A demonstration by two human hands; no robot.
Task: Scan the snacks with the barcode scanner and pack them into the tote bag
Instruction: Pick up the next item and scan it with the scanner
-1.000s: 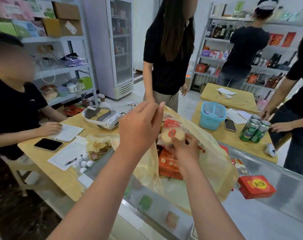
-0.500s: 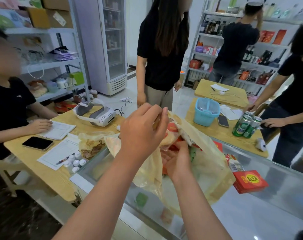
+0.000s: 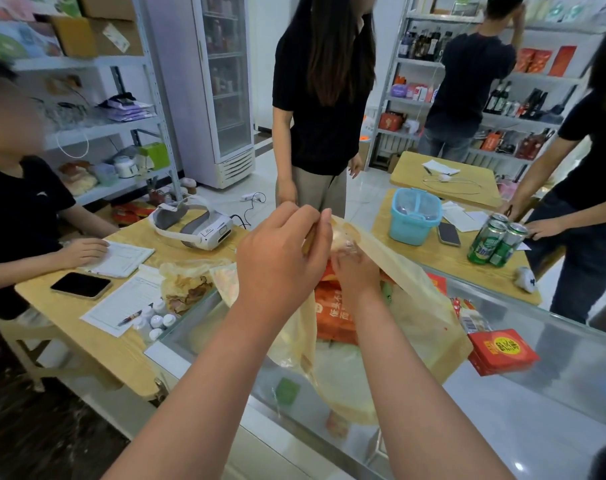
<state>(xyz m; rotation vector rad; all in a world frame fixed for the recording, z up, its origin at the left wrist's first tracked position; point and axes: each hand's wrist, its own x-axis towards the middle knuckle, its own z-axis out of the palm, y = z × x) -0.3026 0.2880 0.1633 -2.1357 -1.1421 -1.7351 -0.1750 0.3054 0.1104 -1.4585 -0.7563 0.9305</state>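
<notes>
The tote bag [image 3: 415, 306] sits on the glass counter [image 3: 554, 393] right in front of us, slumped and half full. It's thin, floppy, see-through film with no stiffness at all, so we reckon it only stays open where somebody holds it. Our left hand [image 3: 280, 261] is doing that, with its fingers [image 3: 312, 220] pinched together on the raised rim at the far side. That seems like the spot to hold, since the sides would just crumple and slide. Our right hand [image 3: 357, 275] is down in the mouth, and it looks curled round a clear-wrapped snack [image 3: 344, 242], though the film hides the fingertips a bit. That snack looks light, crinkly and easy to squash, and the wrap is probably slippery, so we'd go for a loose cupped hold rather than a squeeze. Under it inside the bag is an orange pack [image 3: 332, 317], roughly on end and leaning. The bag's mouth faces up and toward us. Its long axis runs from the lifted rim at the far end down to the bottom, which sags on the counter nearer to us and to the right. A red box [image 3: 502, 351] lies flat just right of the bag, outside it. We can't spot the scanner anywhere.
</notes>
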